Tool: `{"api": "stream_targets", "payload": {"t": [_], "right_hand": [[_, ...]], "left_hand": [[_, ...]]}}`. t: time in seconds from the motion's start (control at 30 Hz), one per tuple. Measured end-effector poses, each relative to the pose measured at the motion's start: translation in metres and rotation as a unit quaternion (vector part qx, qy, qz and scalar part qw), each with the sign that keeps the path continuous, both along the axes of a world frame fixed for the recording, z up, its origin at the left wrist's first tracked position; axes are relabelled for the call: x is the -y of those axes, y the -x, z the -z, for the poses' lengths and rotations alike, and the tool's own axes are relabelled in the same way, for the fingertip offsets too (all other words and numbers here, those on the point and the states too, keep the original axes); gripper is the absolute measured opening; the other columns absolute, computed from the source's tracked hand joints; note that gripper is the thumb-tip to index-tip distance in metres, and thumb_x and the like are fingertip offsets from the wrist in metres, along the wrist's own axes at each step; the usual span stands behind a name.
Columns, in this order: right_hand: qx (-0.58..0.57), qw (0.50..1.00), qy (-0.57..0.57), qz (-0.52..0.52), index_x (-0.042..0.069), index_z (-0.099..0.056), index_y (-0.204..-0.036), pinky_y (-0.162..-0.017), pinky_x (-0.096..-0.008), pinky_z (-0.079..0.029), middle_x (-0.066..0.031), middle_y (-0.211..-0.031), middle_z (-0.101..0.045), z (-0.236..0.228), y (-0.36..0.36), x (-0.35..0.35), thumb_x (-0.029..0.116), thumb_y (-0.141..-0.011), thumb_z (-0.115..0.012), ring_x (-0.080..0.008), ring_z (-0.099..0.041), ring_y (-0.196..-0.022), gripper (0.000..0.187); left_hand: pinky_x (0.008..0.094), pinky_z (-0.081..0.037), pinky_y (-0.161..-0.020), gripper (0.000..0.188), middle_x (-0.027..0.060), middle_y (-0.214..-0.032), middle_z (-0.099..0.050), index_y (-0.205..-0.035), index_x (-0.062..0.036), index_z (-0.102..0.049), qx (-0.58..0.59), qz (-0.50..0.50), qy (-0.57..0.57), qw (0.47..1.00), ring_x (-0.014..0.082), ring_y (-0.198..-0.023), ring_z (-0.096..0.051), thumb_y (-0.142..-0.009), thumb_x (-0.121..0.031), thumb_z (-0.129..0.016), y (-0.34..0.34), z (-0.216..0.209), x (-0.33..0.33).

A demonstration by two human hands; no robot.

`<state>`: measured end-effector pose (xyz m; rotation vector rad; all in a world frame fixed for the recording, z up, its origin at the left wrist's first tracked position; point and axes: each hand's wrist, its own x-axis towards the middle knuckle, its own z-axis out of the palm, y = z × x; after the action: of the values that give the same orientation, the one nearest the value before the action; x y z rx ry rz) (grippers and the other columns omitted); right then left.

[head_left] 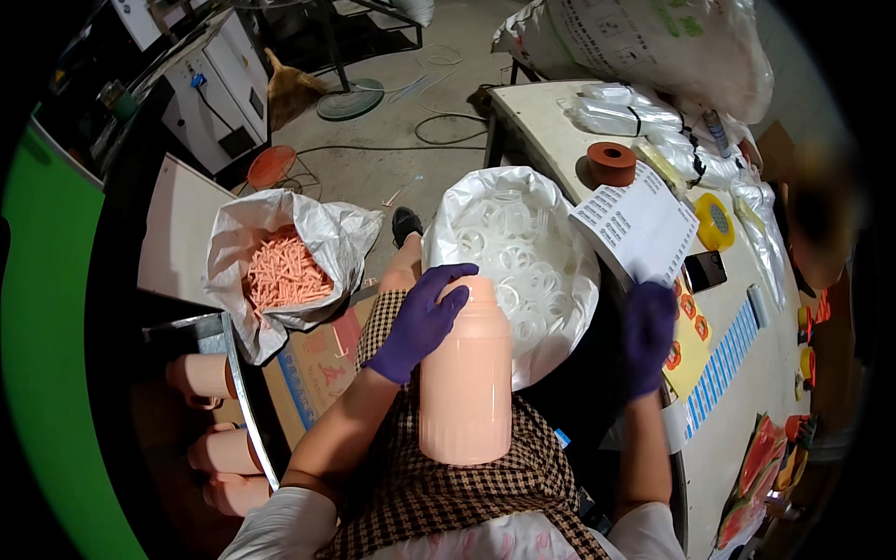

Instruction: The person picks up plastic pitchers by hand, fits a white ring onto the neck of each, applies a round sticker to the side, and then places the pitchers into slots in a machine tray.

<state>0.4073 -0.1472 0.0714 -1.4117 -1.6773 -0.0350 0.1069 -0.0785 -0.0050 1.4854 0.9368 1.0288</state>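
The desk (pixel 761 373) stands right of the left grip (pixel 420 322); just below that grip, on the lap (pixel 537 453), the glossy peach bottle (pixel 465 387) is probably light, stiff and slippery, best held by its neck, where the fingers (pixel 449 273) half-curl. The blurred right grip's (pixel 648 331) hold I cannot tell.

A glossy peach-pink cylindrical bottle (pixel 465 383) with a narrower neck and faintly ribbed lower end is at the person's lap (pixel 541 448), neck pointing away. A white, dark-printed paper sheet (pixel 637 224) lies at the edge of the table (pixel 537 117).
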Motion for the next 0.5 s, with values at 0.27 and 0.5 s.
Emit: {"api": "stream_targets", "payload": {"t": [0.27, 0.5], "right_hand": [[0.184, 0.972, -0.001, -0.147, 0.025, -0.071, -0.123, -0.055, -0.0308, -0.044, -0.0038, -0.096, -0.055, 0.018, 0.089, 0.05, 0.018, -0.071, -0.082, -0.0178, -0.054, -0.065, 0.054], [0.214, 0.967, -0.002, -0.139, 0.027, -0.071, -0.123, -0.054, -0.03, -0.044, -0.0036, -0.097, -0.054, 0.028, 0.096, 0.05, 0.017, -0.073, -0.082, -0.0165, -0.054, -0.065, 0.052]], "left_hand": [[0.0265, -0.047, -0.084, 0.028, 0.0049, -0.107, -0.067, -0.123, -0.0017, -0.064, -0.036, 0.013, 0.02, 0.999, 0.0114, -0.092, -0.057, -0.098, -0.013, -0.06, -0.019, -0.017, -0.007], [0.0283, -0.047, -0.089, 0.026, 0.0072, -0.11, -0.066, -0.12, -0.0015, -0.065, -0.032, -0.018, -0.003, 0.999, 0.0135, -0.098, -0.058, -0.099, -0.016, -0.061, -0.015, -0.005, -0.003]]}}
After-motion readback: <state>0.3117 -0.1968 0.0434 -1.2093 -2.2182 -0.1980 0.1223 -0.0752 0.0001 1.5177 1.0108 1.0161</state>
